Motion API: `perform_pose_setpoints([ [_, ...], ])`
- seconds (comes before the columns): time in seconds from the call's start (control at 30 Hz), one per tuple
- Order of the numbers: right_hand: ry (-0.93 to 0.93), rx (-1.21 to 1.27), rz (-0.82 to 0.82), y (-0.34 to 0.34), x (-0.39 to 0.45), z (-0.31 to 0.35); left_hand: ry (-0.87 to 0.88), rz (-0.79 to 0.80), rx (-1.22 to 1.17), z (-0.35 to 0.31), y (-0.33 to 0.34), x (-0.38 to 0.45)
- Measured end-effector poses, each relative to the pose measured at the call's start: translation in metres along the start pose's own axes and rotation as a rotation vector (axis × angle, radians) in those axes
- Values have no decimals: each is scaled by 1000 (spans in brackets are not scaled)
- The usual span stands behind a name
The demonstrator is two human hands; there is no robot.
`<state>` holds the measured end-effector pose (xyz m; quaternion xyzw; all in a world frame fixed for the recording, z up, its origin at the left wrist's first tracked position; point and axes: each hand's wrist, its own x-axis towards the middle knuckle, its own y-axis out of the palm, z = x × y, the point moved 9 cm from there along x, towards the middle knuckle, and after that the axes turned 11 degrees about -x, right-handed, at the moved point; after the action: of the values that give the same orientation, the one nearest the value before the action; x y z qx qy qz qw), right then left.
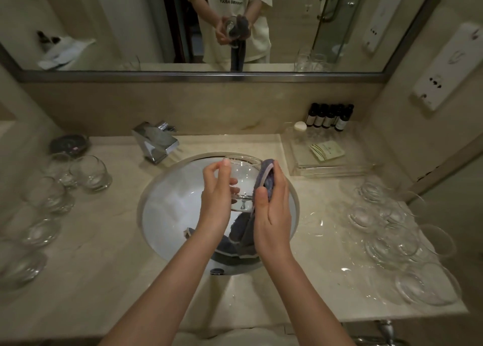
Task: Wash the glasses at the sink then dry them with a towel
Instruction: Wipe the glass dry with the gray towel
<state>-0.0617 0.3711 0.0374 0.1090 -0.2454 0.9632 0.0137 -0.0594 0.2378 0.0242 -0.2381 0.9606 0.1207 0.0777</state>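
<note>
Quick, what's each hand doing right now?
Left hand: grips the glass over the sink.
Right hand: holds the grey towel against the glass.

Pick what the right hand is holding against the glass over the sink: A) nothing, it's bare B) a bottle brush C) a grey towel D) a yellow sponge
C: the right hand grips a grey towel against the side of the glass, which the left hand holds above the sink; the towel's loose end hangs into the basin.

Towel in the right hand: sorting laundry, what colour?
Dark grey-blue towel, clearest in the head view.
</note>
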Motion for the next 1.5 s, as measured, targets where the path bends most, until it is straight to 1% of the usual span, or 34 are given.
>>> perform_pose_setpoints([
  [0.07,-48,-28,-16,-3,1,7,78,-23,8,-6,-4,-5],
  [0.1,-78,-38,-35,-5,1,12,99,-4,1,-9,-2,-7],
  [0.2,-178,-62,-135,-13,0,24,70,111,1,-12,10,-11],
  [0.27,-193,-34,-150,-15,0,27,20,123,-34,-10,11,-9],
  [0.33,-131,51,-99,-14,4,22,-21,138,-103,-8,11,-9],
  [0.43,51,234,12,-7,9,7,-113,202,-230,-2,16,-14],
  [0.5,101,279,28,-5,10,2,-124,214,-197,-1,18,-15],
  [0.6,87,237,19,-6,9,3,-59,159,-50,-8,12,-13],
  [0.7,32,182,12,-7,8,7,52,68,34,-21,4,-14],
  [0.77,-13,158,-3,-10,8,14,101,45,76,-24,1,-16],
  [0.87,-60,181,-44,-18,8,24,156,105,55,-32,9,-19],
  [0.97,-14,197,-88,-27,10,23,164,182,28,-40,17,-16],
  [1.03,43,237,-77,-29,12,19,144,226,-21,-44,25,-16],
  [1.13,93,340,-29,-29,15,18,-12,243,-186,-34,30,-19],
  [1.17,104,356,-16,-28,16,18,-54,242,-185,-29,31,-19],
  [1.23,137,364,-9,-26,15,15,-79,236,-78,-25,30,-16],
  [1.3,154,321,-30,-24,13,9,-49,182,51,-26,23,-11],
  [1.4,93,231,-31,-20,13,14,75,76,174,-36,13,-15],
  [1.43,61,200,-28,-20,14,18,112,71,208,-39,12,-20],
  [1.5,7,169,-36,-20,15,26,151,78,203,-41,12,-26],
])
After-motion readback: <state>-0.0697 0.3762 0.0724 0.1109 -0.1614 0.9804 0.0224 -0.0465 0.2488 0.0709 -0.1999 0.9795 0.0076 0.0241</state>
